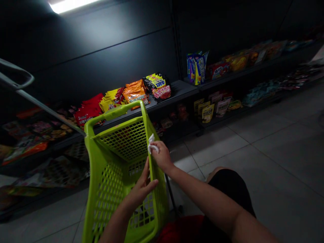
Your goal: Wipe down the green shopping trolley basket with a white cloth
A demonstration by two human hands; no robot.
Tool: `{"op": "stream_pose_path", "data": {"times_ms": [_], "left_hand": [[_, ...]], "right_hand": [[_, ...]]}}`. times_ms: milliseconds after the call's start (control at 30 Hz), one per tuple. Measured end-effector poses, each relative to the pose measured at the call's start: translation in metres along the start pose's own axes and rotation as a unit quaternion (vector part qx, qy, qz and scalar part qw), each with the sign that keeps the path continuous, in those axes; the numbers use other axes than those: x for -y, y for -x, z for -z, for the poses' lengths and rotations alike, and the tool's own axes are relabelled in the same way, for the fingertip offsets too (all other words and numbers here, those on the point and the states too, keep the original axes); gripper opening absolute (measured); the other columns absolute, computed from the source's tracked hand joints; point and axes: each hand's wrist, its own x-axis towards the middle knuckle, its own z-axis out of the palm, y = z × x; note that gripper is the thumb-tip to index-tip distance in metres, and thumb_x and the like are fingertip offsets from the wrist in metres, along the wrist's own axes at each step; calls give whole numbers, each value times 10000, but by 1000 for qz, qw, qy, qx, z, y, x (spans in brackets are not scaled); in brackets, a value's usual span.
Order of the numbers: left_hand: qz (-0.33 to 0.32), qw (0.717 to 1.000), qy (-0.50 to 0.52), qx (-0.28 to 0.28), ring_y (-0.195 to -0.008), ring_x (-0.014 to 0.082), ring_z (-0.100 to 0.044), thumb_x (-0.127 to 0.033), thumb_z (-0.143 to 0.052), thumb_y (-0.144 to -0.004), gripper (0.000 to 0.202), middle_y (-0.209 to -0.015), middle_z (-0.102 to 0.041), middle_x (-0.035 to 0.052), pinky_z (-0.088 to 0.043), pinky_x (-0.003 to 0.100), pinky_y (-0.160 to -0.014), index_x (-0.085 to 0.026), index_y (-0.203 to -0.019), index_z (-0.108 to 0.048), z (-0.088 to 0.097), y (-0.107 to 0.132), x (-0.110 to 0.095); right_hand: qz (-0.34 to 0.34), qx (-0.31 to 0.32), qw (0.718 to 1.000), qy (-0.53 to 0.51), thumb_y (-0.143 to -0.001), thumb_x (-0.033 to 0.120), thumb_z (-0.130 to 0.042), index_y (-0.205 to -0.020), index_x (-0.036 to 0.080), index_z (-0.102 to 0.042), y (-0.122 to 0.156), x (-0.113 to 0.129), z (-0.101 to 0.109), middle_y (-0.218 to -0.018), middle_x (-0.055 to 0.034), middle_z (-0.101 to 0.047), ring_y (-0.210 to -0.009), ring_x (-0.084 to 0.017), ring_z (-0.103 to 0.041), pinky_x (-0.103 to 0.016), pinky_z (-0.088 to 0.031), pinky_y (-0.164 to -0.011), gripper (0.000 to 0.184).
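Observation:
A lime-green plastic mesh shopping basket (pixel 88 148) stands upright in front of me, its far rim reaching towards the shelves. My right hand (pixel 162 157) pinches a white cloth (pixel 152 143) against the basket's right rim. My left hand (pixel 141 189) hovers just inside that same rim, fingers spread, holding nothing. The cloth's lower part is hidden by my right hand's fingers. Part of the basket's floor is hidden behind my left hand and forearm.
Low dark shelves (pixel 172 89) with bright snack packets (pixel 135 92) run along the left and far side. A grey metal handle (pixel 17 77) enters at upper left. A thin black pole (pixel 169 192) stands right of the basket. Grey floor tiles (pixel 253 145) spread to the right.

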Motion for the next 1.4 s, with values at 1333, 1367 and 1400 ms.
{"op": "stream_pose_path", "data": {"times_ms": [1333, 1367, 1400], "left_hand": [[2, 1000, 25, 11, -1555, 326, -49, -512, -651, -871, 1058, -1705, 47, 13, -185, 485, -1246, -314, -1599, 91, -13, -6, -1], [-1, 1000, 24, 9, -1554, 329, -59, -509, -653, -869, 1058, -1705, 50, 13, -195, 484, -1244, -314, -1600, 86, -13, -7, -2], [-4, 1000, 23, 9, -1553, 332, -69, -505, -654, -869, 1055, -1705, 46, 13, -202, 485, -1242, -315, -1601, 82, -13, -7, -2]], "right_hand": [[4, 56, 988, 146, -809, 126, -675, -994, 195, -746, -101, -77, 24, -1108, -81, -699, -1126, -226, -622, -372, -439, -1048, 210], [-11, 48, 988, 147, -807, 142, -686, -1023, 190, -747, -104, -77, 25, -1122, -90, -692, -1129, -227, -623, -371, -443, -1050, 229], [-20, 36, 989, 139, -819, 173, -688, -1079, 183, -739, -108, -74, 24, -1160, -102, -679, -1152, -228, -615, -367, -440, -1061, 265]]}}
